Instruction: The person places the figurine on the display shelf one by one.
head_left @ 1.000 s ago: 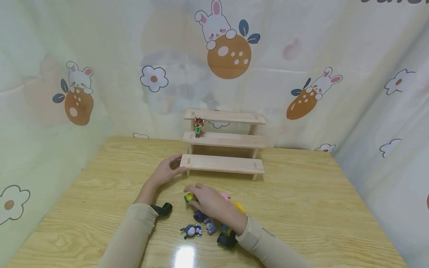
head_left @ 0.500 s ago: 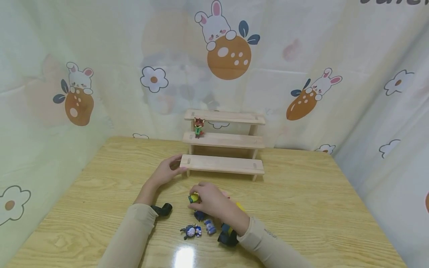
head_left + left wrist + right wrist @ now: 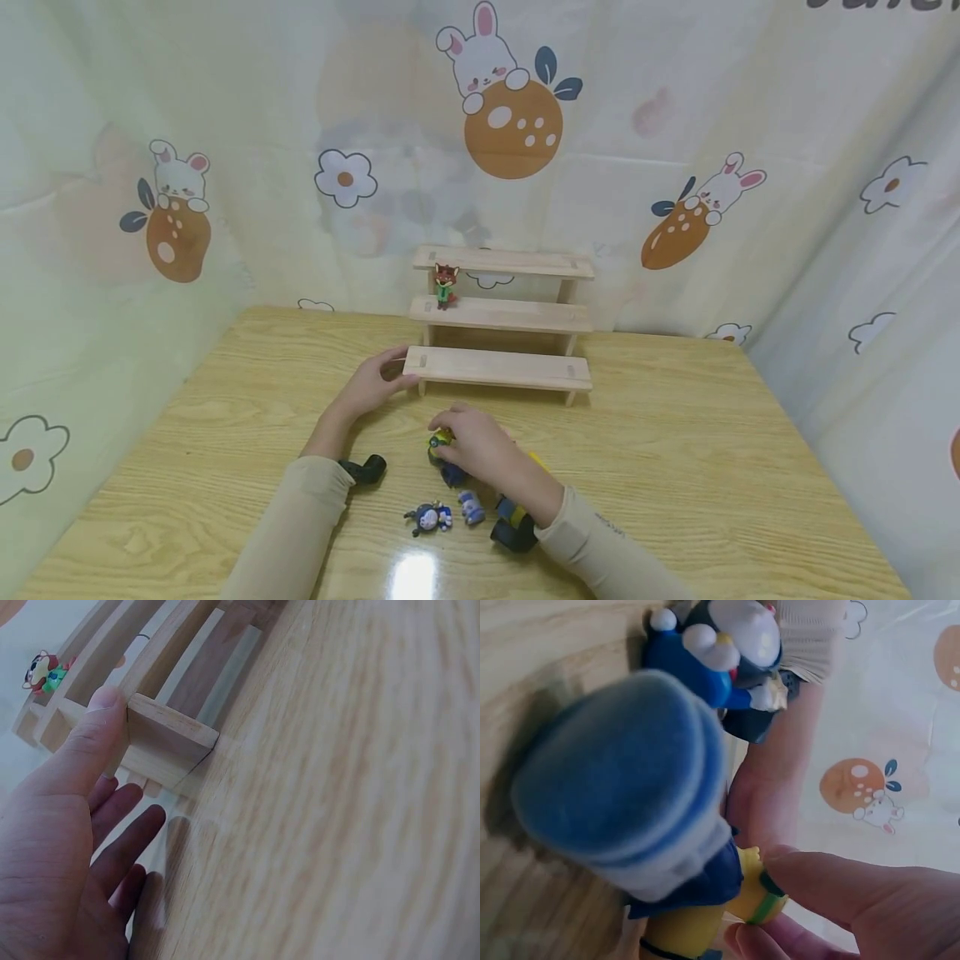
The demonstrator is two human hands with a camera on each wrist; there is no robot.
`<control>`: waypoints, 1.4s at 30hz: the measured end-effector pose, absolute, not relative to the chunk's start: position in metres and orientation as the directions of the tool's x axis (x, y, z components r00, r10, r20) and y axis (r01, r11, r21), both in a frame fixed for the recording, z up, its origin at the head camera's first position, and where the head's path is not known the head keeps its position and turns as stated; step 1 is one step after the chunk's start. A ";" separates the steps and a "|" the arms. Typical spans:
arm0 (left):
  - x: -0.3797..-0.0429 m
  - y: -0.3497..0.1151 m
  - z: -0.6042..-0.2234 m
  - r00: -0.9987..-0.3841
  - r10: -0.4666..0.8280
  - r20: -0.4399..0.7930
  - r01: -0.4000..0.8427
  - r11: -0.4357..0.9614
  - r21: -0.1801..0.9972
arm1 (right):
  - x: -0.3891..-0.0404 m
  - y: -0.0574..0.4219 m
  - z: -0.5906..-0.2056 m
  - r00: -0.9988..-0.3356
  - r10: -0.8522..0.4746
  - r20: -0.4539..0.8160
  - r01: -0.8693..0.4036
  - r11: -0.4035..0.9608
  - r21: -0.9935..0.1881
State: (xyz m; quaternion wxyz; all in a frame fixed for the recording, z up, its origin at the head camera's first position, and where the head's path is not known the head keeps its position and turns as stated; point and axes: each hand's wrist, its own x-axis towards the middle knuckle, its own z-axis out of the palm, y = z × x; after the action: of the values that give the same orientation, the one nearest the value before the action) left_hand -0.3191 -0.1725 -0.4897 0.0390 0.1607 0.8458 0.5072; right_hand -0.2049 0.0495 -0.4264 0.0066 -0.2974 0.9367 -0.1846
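Observation:
My left hand (image 3: 367, 385) rests at the left end of the bottom step of a wooden three-step display stand (image 3: 495, 367). In the left wrist view the thumb touches the step's edge (image 3: 154, 712), and the other fingers are loosely extended. My right hand (image 3: 480, 446) pinches a small yellow-and-green toy figure (image 3: 438, 444) between thumb and fingers, low over the table in front of the stand. In the right wrist view that figure (image 3: 757, 896) is partly hidden behind a toy with a blue cap (image 3: 615, 772). A dark blue toy (image 3: 453, 475) lies just beneath the right hand.
A fox figurine (image 3: 445, 287) stands at the left of the middle step. A black-and-white figurine (image 3: 428, 517) and a purple-and-white one (image 3: 471, 507) lie on the wooden table (image 3: 675, 433). Something yellow (image 3: 536, 459) shows behind the right wrist. A printed curtain (image 3: 270, 208) hangs behind.
My right hand has drawn slightly to the right with the yellow-and-green figure, whose visible side has turned. My left hand has stayed at the stand.

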 end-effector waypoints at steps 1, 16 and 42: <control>-0.319 -0.172 -0.490 -0.945 0.311 0.098 0.233 0.435 0.870 | -0.205 0.050 -0.425 -0.826 -0.556 0.087 -0.548 0.760 -0.351; -0.319 -0.172 -0.489 -0.951 0.294 0.100 0.231 0.454 0.860 | -0.207 0.053 -0.426 -0.786 -0.611 0.095 -0.594 0.704 -0.390; -0.321 -0.175 -0.493 -0.945 0.313 0.096 0.234 0.440 0.867 | -0.212 0.067 -0.410 -0.823 -0.550 0.143 -0.548 0.705 -0.450</control>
State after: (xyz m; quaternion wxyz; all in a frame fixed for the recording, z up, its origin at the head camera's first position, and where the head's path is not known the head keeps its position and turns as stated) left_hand -0.3209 -0.1754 -0.4930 0.0393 0.1613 0.8476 0.5039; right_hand -0.2121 0.0667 -0.4100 0.0012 -0.2973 0.9232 -0.2436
